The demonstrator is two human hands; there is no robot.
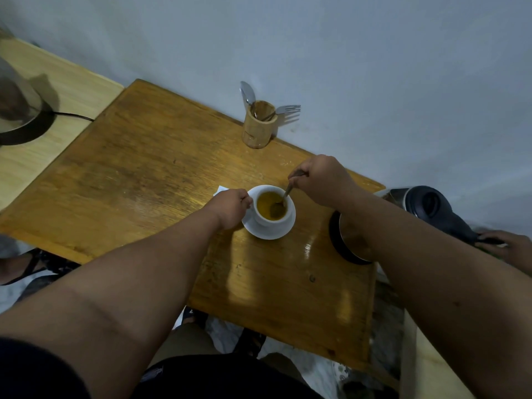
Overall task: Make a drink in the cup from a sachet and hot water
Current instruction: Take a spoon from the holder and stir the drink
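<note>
- Head view: the cup (270,210) sits on its saucer (269,231) near the middle of the wooden table (149,180), filled with an amber drink, so water and sachet contents look to be in already and stirring is the step in hand.
- The right hand (319,180) is curled closed around the upper handle of a spoon (283,197); the hand lies up and to the right of the cup, and the spoon's long axis slants from those fingers down and left, its bowl sunk in the liquid near the right inner wall.
- The left hand (230,208) rests against the cup's left side, fingers closed at the rim or handle; the handle itself is hidden, so a pinch on it is probable rather than certain.
- Both hands touch the cup or what is in it; the left steadies, the right drives.
- A white scrap (220,190) peeks from behind the left hand, possibly the empty sachet.
- The kettle (403,214) stands to the right, partly behind the right forearm, with another person's hand (506,246) at its handle.
- A bamboo holder (258,125) with cutlery stands by the wall, well apart.
- The stir must circle within the rim, the spoon kept steep.
</note>
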